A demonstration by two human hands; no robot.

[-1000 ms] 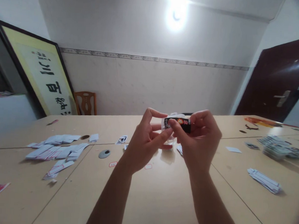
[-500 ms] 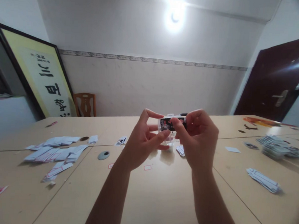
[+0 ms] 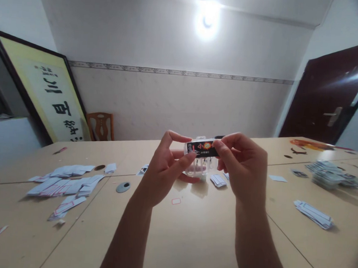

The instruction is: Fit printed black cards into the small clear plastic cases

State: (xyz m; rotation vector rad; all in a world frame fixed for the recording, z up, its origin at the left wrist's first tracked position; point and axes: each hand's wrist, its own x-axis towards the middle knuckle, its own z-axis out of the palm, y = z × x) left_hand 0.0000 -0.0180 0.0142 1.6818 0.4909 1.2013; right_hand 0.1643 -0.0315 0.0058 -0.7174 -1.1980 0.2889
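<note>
Above the table (image 3: 190,240), at mid frame, the left hand (image 3: 161,171) pinched the left end of a black-labelled pack (image 3: 203,147) while the right hand (image 3: 245,170) gripped its right end, keeping it off the tabletop. Farther back, cards (image 3: 67,179) lay scattered at left. A door (image 3: 329,98) stood at upper right.

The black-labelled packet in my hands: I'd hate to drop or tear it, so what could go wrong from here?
1. The left hand and right hand pinch the packet by fingertips only, above the table; it could slip and fall.
2. Pulling both ways might tear its black label or spill whatever the clear part holds.
3. A fall could scatter the small card stack lying on the table near it.
</note>
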